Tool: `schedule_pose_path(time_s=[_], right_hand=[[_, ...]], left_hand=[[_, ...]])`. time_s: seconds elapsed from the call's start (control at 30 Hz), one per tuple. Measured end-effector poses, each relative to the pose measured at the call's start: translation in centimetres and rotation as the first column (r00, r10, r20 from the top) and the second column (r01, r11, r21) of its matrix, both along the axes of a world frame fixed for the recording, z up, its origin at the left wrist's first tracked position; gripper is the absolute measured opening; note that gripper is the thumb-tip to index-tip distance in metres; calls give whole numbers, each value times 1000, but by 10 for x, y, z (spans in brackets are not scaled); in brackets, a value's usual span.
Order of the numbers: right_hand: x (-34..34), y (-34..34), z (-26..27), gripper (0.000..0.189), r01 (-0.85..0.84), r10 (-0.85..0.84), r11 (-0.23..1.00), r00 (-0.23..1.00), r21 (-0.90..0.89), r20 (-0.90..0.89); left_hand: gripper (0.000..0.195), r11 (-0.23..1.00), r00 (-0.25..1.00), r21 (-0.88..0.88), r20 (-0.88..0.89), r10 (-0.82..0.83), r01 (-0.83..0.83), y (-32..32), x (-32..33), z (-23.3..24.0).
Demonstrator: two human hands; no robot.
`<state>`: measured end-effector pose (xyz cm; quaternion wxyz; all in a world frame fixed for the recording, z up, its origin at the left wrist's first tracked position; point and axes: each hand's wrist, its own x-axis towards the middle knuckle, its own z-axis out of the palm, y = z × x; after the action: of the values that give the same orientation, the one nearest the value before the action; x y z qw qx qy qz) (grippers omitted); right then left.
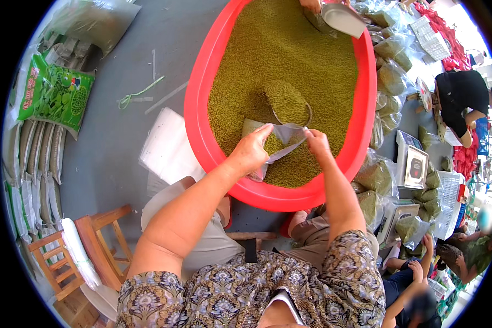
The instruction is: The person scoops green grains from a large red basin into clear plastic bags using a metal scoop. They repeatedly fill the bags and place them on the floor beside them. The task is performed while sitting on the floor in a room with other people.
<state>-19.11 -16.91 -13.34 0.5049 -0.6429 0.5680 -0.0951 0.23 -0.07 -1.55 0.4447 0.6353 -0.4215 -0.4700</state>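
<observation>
A clear plastic bag [288, 134] with green beans inside hangs from my two hands over the near end of a red plastic tub [197, 102]. My left hand [252, 151] pinches one side of the bag's mouth. The fingers of my right hand [317, 142] grip the opposite side, so the mouth is spread. Small green beans, which look like mung beans [266, 45], fill the tub. Just beyond the bag, a scoop [310, 115] heaped with beans rests in them; its handle is hidden.
Opposite, another person's hand [310, 5] is beside a metal scoop [344, 19]. Filled bags [393, 78] line the tub's right side near digital scales [413, 160]. Flat plastic bags [170, 147] lie left of the tub. Sacks [57, 92] and a wooden chair [102, 242] stand farther left.
</observation>
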Motion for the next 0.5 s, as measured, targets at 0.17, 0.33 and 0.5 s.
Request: schedule_pose_path(time_s=[0.17,0.33,0.5], right_hand=[[-59,-7,109,26,-99,97,993,995,-62,-25],[-104,10,202,29,-214,213,977,968,6,-131],[-68,40,262,31,-459,463,882,798,109,-386]], left_hand=[[72,1000,1000,6,28,9,-9,-6,0,-10],[74,990,994,137,-103,41,-27,-10,-7,16],[76,993,999,114,-48,-14,19,-8,-6,8]])
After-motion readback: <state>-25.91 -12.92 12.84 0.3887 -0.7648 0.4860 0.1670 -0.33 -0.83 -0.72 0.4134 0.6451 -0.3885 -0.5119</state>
